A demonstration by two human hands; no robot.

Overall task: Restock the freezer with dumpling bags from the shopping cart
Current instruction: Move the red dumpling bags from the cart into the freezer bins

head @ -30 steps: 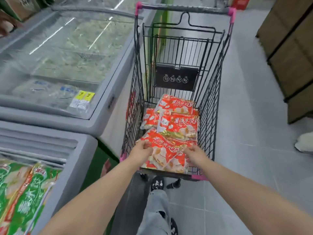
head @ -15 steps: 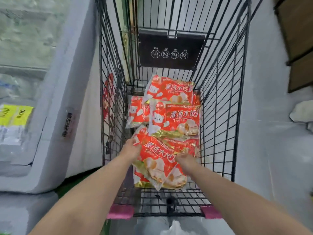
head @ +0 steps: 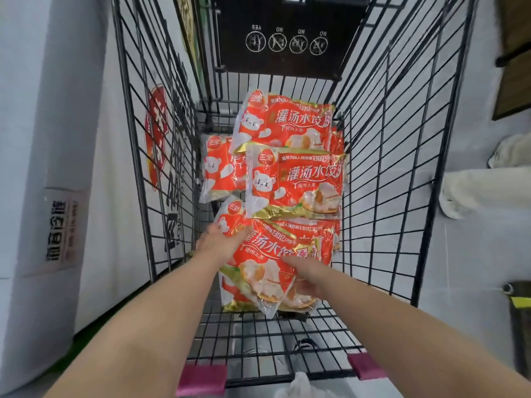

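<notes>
now, dumpling bag (head: 267, 262) held between left grip (head: 221, 242), right grip (head: 309, 278)

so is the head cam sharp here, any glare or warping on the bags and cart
Head view: wide-angle warp bows the cart's wire sides outward; print on the middle dumpling bag reads sharp, with small glare streaks on its plastic; the held bag looks slightly softer; the shoe at the right edge is smeared.
</notes>
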